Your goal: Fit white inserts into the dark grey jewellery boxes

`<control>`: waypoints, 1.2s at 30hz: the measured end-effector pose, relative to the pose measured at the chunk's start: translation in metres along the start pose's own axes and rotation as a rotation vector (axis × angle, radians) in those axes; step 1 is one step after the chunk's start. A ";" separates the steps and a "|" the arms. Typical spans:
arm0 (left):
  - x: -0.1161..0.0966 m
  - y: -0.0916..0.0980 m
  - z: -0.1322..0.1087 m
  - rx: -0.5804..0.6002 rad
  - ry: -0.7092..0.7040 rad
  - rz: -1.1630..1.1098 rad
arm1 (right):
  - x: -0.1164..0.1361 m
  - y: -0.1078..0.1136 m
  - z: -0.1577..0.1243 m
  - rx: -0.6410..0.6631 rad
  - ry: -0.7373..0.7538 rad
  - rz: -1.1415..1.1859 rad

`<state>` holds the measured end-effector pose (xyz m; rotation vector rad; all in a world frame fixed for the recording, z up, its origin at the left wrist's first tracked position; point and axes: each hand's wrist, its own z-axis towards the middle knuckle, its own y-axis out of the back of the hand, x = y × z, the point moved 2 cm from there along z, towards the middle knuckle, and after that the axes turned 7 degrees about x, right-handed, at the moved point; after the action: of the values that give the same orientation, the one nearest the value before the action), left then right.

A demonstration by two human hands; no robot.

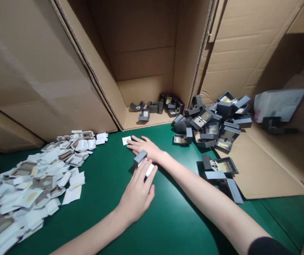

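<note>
My right hand [144, 146] lies flat on the green table [101, 205], fingers stretched toward a small white card [126, 140] that its fingertips just reach. My left hand [138, 193] sits nearer me, its fingers extended. The fingertips rest against a small grey box [140, 157] and a white piece [150, 170] beside that box. The grey box stands between my two hands, close to my right wrist. Neither hand is closed around anything.
A heap of white paper inserts [35, 184] covers the table's left side. Several open grey boxes [212, 124] are piled at the right, with more [221, 166] on a cardboard flap [263, 166]. A large carton [146, 67] lying open holds a few grey boxes [157, 106]. A plastic bag [279, 102] lies far right.
</note>
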<state>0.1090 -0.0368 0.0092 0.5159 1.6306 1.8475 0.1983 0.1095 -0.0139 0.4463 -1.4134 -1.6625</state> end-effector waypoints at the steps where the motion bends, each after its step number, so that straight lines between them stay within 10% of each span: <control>1: 0.000 0.000 0.000 -0.006 -0.006 -0.011 | 0.000 0.001 0.000 -0.005 -0.005 0.002; 17: 0.025 0.008 -0.003 -0.025 -0.177 -0.227 | 0.003 0.012 -0.019 -0.239 -0.302 0.075; 28: 0.032 0.005 0.000 -0.077 -0.221 -0.420 | 0.021 0.031 -0.102 -0.475 -0.518 0.400; 36: 0.030 0.013 0.001 -0.098 -0.202 -0.581 | 0.020 0.031 -0.109 -0.494 -0.481 0.713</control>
<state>0.0851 -0.0166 0.0191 0.1508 1.3619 1.3832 0.2805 0.0291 -0.0113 -0.7067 -1.2069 -1.4679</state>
